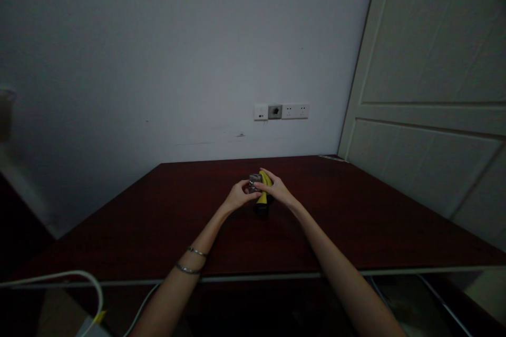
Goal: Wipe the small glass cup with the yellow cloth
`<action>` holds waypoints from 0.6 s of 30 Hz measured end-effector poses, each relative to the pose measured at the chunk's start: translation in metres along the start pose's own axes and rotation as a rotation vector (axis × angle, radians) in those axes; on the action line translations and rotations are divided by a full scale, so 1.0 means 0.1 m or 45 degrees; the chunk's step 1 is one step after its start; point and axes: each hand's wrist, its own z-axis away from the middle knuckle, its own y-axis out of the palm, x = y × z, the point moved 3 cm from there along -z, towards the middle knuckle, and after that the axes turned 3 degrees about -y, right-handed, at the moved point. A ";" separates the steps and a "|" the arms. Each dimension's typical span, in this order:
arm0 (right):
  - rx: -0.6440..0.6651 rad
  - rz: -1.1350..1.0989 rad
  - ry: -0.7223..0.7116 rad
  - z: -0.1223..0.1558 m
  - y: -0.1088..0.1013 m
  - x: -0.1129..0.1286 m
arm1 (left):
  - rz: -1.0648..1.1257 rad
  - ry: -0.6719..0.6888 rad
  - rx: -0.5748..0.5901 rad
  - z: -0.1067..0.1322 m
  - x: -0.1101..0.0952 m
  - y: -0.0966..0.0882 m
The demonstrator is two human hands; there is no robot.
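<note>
Near the middle of the dark red table, both of my hands meet over a small yellow-and-black object [262, 199] with a shiny grey part [255, 179] at its upper left. My left hand [237, 196] closes on the grey part from the left, thumb stretched toward the yellow body. From the right, my right hand [279, 189] wraps the yellow body, and its thumb reaches over to the grey part. The black end points toward me, low over the tabletop. Dim light and small size hide what kind of object this is, and whether the grey part is joined to it.
The dark red table [158, 221] runs back to a pale wall with sockets [295, 111] on it. A white panelled door [430, 116] stands along the right. At the lower left a white cable [85, 274] loops over the table's front edge.
</note>
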 end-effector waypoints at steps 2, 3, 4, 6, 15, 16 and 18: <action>0.064 0.010 -0.044 0.01 0.01 -0.01 | -0.120 0.051 -0.037 0.00 -0.02 -0.02; 0.103 0.011 -0.070 0.02 0.02 -0.01 | -0.166 0.076 -0.057 0.00 -0.02 -0.02; 0.138 0.010 -0.096 0.03 0.03 -0.01 | -0.202 0.099 -0.079 0.00 -0.03 -0.03; 0.173 0.017 -0.147 0.04 0.05 0.00 | -0.236 0.127 -0.124 0.01 -0.04 -0.03; -0.028 0.284 -0.626 0.15 0.18 0.16 | 0.024 0.081 -0.111 0.02 -0.03 0.00; -0.035 0.324 -0.678 0.17 0.20 0.19 | 0.040 0.084 -0.102 0.03 -0.04 0.00; -0.029 0.396 -0.758 0.20 0.21 0.23 | 0.065 0.099 -0.065 0.03 -0.06 0.00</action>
